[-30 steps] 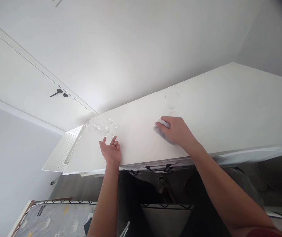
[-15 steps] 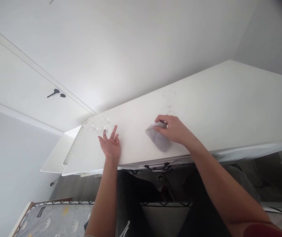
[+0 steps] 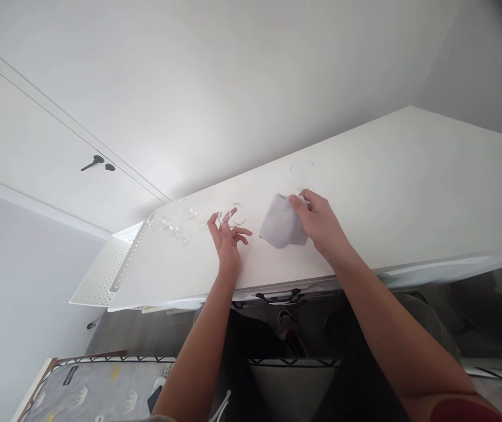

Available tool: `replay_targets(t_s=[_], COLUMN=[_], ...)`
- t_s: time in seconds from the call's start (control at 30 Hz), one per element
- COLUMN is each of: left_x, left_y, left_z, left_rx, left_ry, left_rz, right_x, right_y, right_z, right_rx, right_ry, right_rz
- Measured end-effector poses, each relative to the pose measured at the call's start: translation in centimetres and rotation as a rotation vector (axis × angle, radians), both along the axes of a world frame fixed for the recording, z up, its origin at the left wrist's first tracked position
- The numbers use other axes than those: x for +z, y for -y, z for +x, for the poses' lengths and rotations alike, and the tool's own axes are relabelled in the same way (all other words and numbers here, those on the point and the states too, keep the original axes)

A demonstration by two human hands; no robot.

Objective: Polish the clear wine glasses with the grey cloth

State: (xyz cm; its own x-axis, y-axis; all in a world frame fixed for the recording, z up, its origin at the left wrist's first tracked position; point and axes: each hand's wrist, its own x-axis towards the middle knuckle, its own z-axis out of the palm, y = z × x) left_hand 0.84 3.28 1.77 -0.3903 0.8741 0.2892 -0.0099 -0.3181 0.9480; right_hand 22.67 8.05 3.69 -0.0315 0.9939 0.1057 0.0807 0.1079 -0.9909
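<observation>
My left hand (image 3: 230, 243) is at the middle of the white desk, its thumb and forefinger closed round a clear stemmed glass (image 3: 238, 215); the other fingers stretch out to the right. The glass's outline is faint against the white surface. My right hand (image 3: 318, 220) pinches a light grey cloth (image 3: 282, 223) by its upper edge, and the cloth hangs down to the left, a short way from the held glass. Just beyond my right hand stands another clear glass (image 3: 302, 168), its lower part hidden by the hand. Several more clear glasses (image 3: 169, 223) are grouped at the desk's left end.
The white desk (image 3: 386, 193) runs along the wall. A white perforated panel (image 3: 101, 275) is at its left end. Black drawer handles (image 3: 279, 297) show below the front edge, above my legs. A door with a black handle (image 3: 92, 163) is at left; a patterned mattress (image 3: 96, 390) lies lower left.
My left hand has moved right from beside the glass group and now has a glass in it. My right hand has raised and turned the cloth, which now spreads out more.
</observation>
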Motion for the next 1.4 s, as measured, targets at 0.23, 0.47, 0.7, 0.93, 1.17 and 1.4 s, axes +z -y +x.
replay_targets(t_s=[0.23,0.47,0.7,0.93,1.17,1.4], left_x=[0.0,0.2,0.1,0.0,0.1,0.2], left_y=[0.3,0.4,0.6,0.5,0.5,0.3], left_z=[1.0,1.4,1.0,0.9,1.0,1.1], left_rx=[-0.047,-0.07,-0.143,-0.125,-0.114,-0.063], left_ry=[-0.191,-0.164,-0.222,-0.27,-0.238,-0.232], left_rz=[0.054,0.016,0.017,0.02,0.01,-0.016], right_x=[-0.9,0.1,-0.6,-0.7,-0.7,0.5], right_y=[-0.1,1.6,1.1,0.0,0.6,2.5], right_z=[-0.9,-2.0,-2.0,-1.4,-1.9,-3.2], right_rx=[-0.107,-0.296,-0.372,-0.162,-0.126,0.075], right_ry=[-0.25,0.011,-0.035,-0.492,-0.144,0.184], right_rz=[-0.018,0.176,0.045,-0.133,0.133,0.201])
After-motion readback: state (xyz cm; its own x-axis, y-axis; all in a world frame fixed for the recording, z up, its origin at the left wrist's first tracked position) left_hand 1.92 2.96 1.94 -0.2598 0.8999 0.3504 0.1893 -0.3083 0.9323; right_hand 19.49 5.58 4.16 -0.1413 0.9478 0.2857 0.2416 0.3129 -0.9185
